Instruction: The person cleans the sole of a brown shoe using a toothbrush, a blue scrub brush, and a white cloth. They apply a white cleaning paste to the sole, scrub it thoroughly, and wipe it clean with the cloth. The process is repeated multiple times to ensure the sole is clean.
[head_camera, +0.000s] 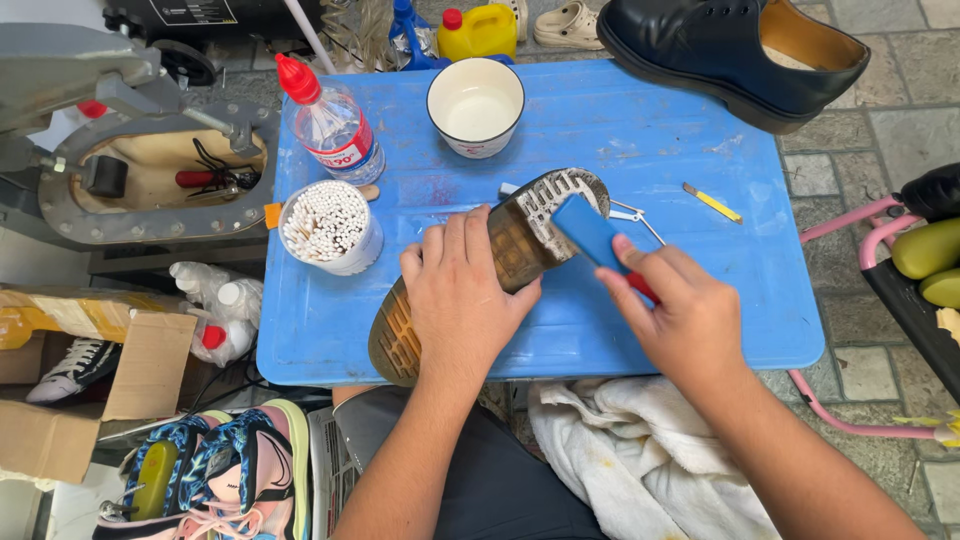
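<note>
**Upturned shoe, sole up, under both hands on the blue table**

Landmark throughout: the blue plastic table (700, 330).

Lying sole-up near the table's front edge, the upturned shoe (500, 255), heel overhanging that edge toward the lap, toe pointing toward the table's middle. Clamped across its mid-sole from above, the left hand (460, 295), fingers wrapped over and gripping the shoe. Just right of it, the right hand (685, 315), closed around the red handle of a blue-headed brush (590, 232), the blue head pressed flat against the pale, treaded toe end of the sole. Hands close together, not touching (the shoe and the brush bridging them).

Counted on the table:
- One upturned shoe.
- One black leather shoe (730, 55), upright at the far right corner, partly overhanging.
- One white cup (476, 106) at the far middle, holding pale liquid.
- One clear bottle with a red cap (330, 125), far left.
- One tub of cotton swabs (328, 228), left side, just beside the left hand.
- One yellow-handled small tool (712, 203), right of the toe.
- One thin metal tool (635, 215), partly hidden behind the brush.

Off the table's front edge, one white cloth (620, 450) across the lap. Beyond the far edge, one yellow jug (478, 32).
</note>
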